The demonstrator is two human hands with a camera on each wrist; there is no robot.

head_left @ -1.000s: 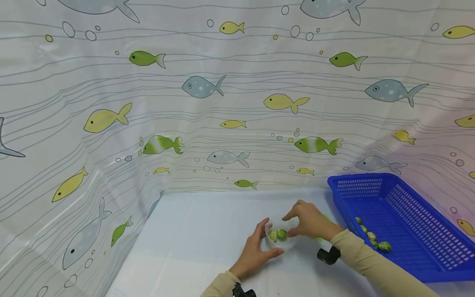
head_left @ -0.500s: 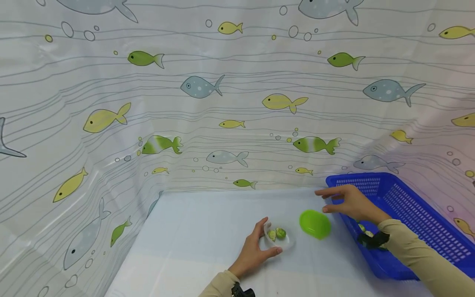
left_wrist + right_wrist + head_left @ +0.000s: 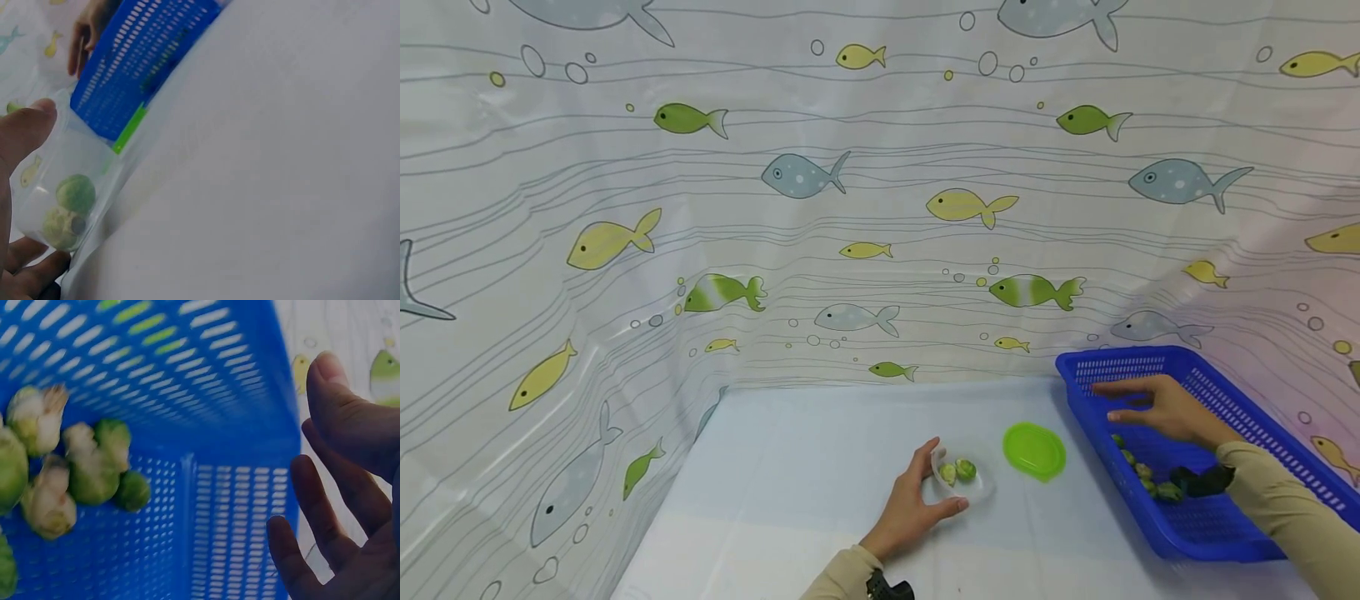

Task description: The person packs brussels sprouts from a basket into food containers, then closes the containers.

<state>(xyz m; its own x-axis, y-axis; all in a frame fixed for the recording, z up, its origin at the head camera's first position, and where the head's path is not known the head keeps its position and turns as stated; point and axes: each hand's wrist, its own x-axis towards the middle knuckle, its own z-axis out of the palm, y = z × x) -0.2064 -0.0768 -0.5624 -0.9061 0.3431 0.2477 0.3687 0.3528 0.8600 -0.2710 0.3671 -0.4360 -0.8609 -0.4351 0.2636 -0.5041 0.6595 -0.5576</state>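
Observation:
My left hand (image 3: 907,510) holds a small clear plastic container (image 3: 982,489) on the table, thumb on one side and fingers on the other. Two Brussels sprouts (image 3: 966,469) lie inside it, and the left wrist view shows them through the wall (image 3: 76,194). Over the blue basket (image 3: 1159,533) hovers my right hand (image 3: 1176,412), thumb and fingers spread apart with nothing between them. Several Brussels sprouts (image 3: 94,475) sit in the basket below, apart from that hand. They lie along its left side in the head view.
A bright green lid (image 3: 1034,451) lies flat on the white table (image 3: 805,475) between the container and the basket. The basket's raised perforated walls stand at the table's right. A fish-print curtain (image 3: 865,208) hangs behind and at the sides.
My right hand has moved right, from beside the container to over the basket, uncovering the green lid. The left hand keeps its hold on the container.

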